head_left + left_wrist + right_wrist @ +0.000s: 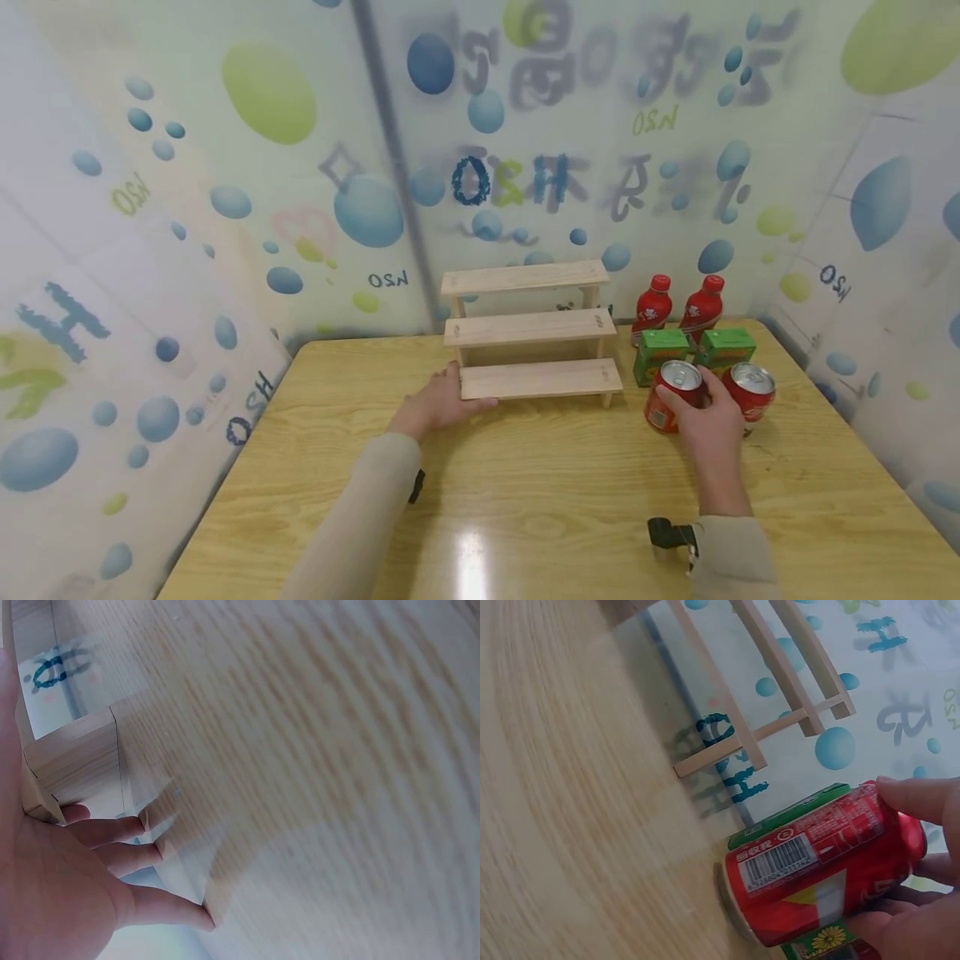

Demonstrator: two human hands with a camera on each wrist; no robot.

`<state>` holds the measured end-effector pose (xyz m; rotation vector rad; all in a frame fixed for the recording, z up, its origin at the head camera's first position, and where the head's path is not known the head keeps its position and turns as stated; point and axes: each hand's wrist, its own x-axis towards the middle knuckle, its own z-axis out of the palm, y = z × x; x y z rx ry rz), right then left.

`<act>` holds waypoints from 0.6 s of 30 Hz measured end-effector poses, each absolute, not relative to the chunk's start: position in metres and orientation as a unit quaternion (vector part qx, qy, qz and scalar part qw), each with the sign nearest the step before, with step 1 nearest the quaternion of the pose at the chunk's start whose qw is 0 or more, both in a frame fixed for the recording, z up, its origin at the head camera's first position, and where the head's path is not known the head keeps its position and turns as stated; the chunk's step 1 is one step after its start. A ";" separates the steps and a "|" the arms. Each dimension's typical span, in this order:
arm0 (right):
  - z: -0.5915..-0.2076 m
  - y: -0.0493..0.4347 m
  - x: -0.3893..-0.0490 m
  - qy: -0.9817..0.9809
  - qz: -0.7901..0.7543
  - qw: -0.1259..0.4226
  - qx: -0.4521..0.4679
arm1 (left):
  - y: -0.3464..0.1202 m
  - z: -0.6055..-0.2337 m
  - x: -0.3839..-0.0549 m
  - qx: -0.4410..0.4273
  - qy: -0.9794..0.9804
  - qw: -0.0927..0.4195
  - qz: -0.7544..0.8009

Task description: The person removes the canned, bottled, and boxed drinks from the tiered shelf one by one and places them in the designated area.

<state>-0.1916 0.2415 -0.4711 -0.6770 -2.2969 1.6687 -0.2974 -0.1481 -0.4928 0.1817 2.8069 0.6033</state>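
My right hand (712, 429) grips a red soda can (662, 412) near its top, thumb on the left side and fingers round the right. In the right wrist view, the can's barcode (776, 862) shows, and its base is close to the tabletop. A second red soda can (752, 393) stands just right of that hand. At the left end of a three-step wooden display rack (540, 380), my left hand (437, 403) rests against the lowest step. Its fingers (124, 859) are extended and reach down to the tabletop in the left wrist view.
Behind the cans stand two green boxes (662, 343) and two red bottles with red caps (655, 307). All are on a light wooden table (555, 483). A patterned curtain (300, 208) with blue and green drops hangs behind and at both sides.
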 end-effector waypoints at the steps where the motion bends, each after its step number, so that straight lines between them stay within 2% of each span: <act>1: -0.469 0.242 -0.192 -0.782 0.569 0.110 -0.228 | -0.148 -0.493 -0.298 0.064 0.967 0.132 0.208; 7: -0.448 0.243 -0.190 -0.783 0.569 0.139 -0.210 | -0.145 -0.491 -0.301 0.083 0.969 0.132 0.194; 12: -0.420 0.242 -0.184 -0.786 0.566 0.170 -0.180 | -0.140 -0.486 -0.301 0.100 0.984 0.113 0.097; 15: -0.406 0.237 -0.180 -0.801 0.565 0.140 -0.137 | -0.135 -0.474 -0.293 0.095 0.988 0.115 0.034; 18: -0.398 0.231 -0.177 -0.841 0.527 0.101 -0.070 | -0.126 -0.452 -0.273 0.090 0.984 0.156 0.001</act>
